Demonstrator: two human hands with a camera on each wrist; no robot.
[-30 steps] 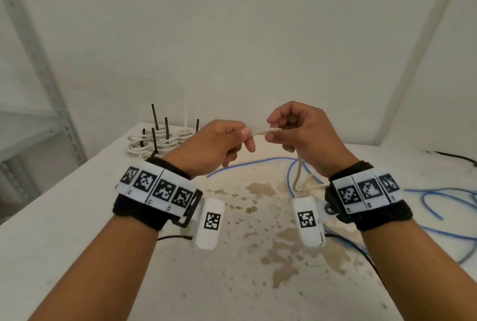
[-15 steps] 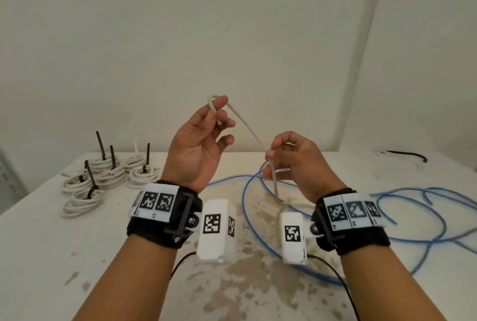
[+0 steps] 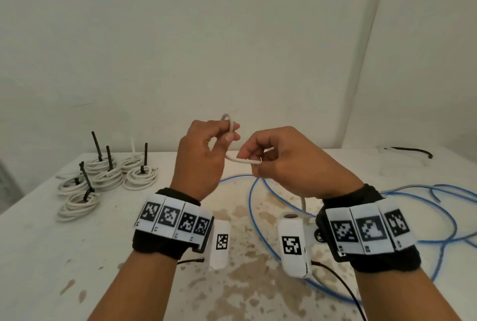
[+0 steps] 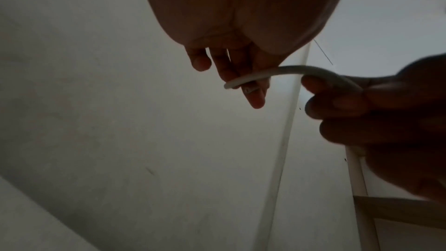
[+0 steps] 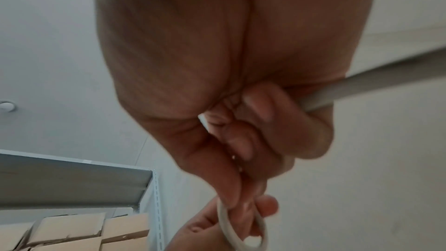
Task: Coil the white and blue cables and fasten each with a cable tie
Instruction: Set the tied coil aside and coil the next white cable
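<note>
Both hands are raised above the table, holding one white cable (image 3: 241,161). My left hand (image 3: 206,155) pinches a small loop of it between thumb and forefinger, the loop poking up above the fingers. My right hand (image 3: 281,163) grips the cable just to the right, fingers curled round it; the rest hangs down past the wrist toward the table. In the left wrist view the white cable (image 4: 284,72) runs from my left hand's fingers (image 4: 251,87) to the right hand. The right wrist view shows the cable loop (image 5: 241,228). A blue cable (image 3: 260,220) lies loose on the table.
Several coiled white cables (image 3: 108,178) fastened with black ties lie at the table's back left. More blue cable (image 3: 438,207) sprawls on the right. A black cable tie (image 3: 410,150) lies at the far right. The stained white table (image 3: 38,256) stands against a wall.
The left hand has come down and the right hand has risen, so the two are close together again. The cable span between them is shorter and a small loop has formed.
</note>
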